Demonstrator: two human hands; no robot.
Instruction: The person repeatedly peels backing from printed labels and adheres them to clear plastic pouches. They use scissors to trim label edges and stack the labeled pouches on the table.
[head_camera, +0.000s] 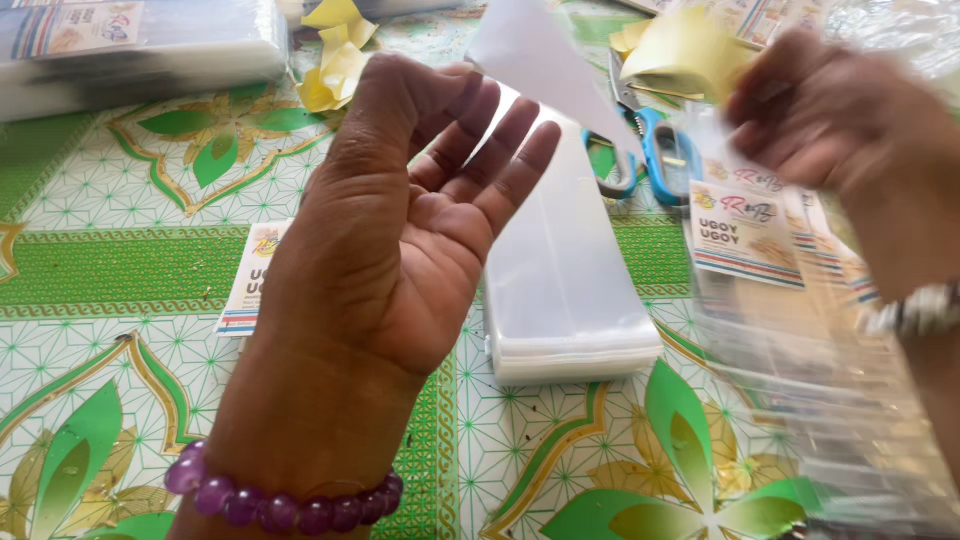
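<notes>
Two hands work over a stack of clear plastic bags (570, 330), which lies flat on the green-and-white patterned tablecloth (120, 260) near the middle of the view; the bags are long, narrow and glossy, piled neatly with their edges in line; a white triangular flap of paper or film (535, 60) stands up above the stack's far end, touching the fingertips of the left hand (410, 220); that hand is open, palm turned up, fingers loosely curled, with a purple bead bracelet (280, 500) at the wrist; the right hand (830, 110) is blurred, its fingers pinched shut on a clear bag with a printed label (745, 235), which hangs down from it to the right of the stack; whether the grip takes in more than one bag I cannot tell; a beaded band (920, 310) shows at that wrist; blue-handled scissors (650, 150) lie just behind the stack; yellow paper scraps (335, 55) lie at the far edge, more yellow paper (690, 50) beside the scissors; a printed label card (250, 285) peeks out under the left hand; a wrapped bundle of bags (140, 50) sits at the top left
</notes>
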